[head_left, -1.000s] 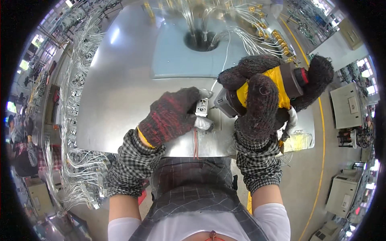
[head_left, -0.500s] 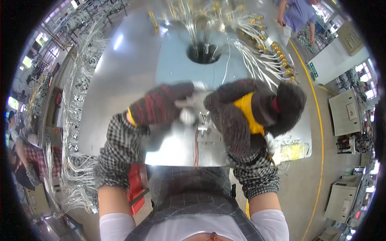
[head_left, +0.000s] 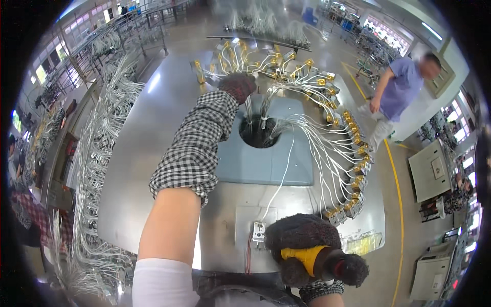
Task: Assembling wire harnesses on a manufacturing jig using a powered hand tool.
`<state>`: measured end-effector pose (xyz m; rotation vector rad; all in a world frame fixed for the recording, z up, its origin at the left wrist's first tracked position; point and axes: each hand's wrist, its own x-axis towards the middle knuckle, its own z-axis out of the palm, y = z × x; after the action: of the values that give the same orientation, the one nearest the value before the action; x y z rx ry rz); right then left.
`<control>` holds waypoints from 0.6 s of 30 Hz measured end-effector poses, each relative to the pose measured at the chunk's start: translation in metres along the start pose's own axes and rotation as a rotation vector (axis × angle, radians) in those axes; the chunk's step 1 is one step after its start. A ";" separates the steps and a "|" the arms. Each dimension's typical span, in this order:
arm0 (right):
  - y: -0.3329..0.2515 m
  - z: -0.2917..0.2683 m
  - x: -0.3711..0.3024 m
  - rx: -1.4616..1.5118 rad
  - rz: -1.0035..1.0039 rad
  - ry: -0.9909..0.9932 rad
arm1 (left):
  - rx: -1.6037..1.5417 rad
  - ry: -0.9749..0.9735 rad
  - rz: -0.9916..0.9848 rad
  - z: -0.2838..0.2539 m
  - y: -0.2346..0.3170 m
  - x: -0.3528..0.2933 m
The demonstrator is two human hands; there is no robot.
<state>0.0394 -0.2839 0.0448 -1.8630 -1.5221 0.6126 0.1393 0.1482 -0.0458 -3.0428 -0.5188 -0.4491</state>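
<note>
My left hand point(head_left: 238, 88), in a dark red-and-black knit glove, reaches over the far part of the table among white wires; its fingertips are mostly hidden. A black-and-yellow handheld power tool point(head_left: 327, 262) is in my gloved right hand point(head_left: 302, 238), near the front edge. Just left of that hand, a small metal box point(head_left: 259, 231) sits on a flat plate point(head_left: 244, 217), with a thin white wire point(head_left: 280, 187) running from it toward the round hole point(head_left: 255, 134) in the blue-grey panel point(head_left: 266, 171). Red wires point(head_left: 248, 253) hang below the box.
Several metal boxes with yellow parts point(head_left: 353, 125) curve around the table's far and right sides, wired to bundles point(head_left: 307, 128) from the hole. White cable harnesses point(head_left: 89, 204) hang along the left. A person in a purple shirt point(head_left: 401, 87) stands at the far right.
My left hand has moved from beside the metal box to the far wires. My right hand with the power tool has come lower in view, beside the box. The view has tilted upward.
</note>
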 end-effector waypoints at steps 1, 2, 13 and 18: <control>-0.001 0.000 -0.001 -0.062 0.017 0.040 | 0.145 -0.095 0.024 -0.020 0.019 -0.005; -0.003 0.001 -0.003 -0.120 0.010 0.066 | 0.303 -0.188 0.025 -0.037 0.024 -0.014; 0.008 0.024 0.000 1.236 -0.023 0.263 | 0.387 0.004 0.099 -0.068 0.047 -0.124; 0.011 0.017 0.005 0.627 -0.077 0.283 | 0.203 -0.106 0.205 -0.081 0.029 -0.149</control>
<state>0.0363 -0.2769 0.0253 -1.3354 -1.0518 0.6630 -0.0084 0.0675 -0.0102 -2.8927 -0.2339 -0.2140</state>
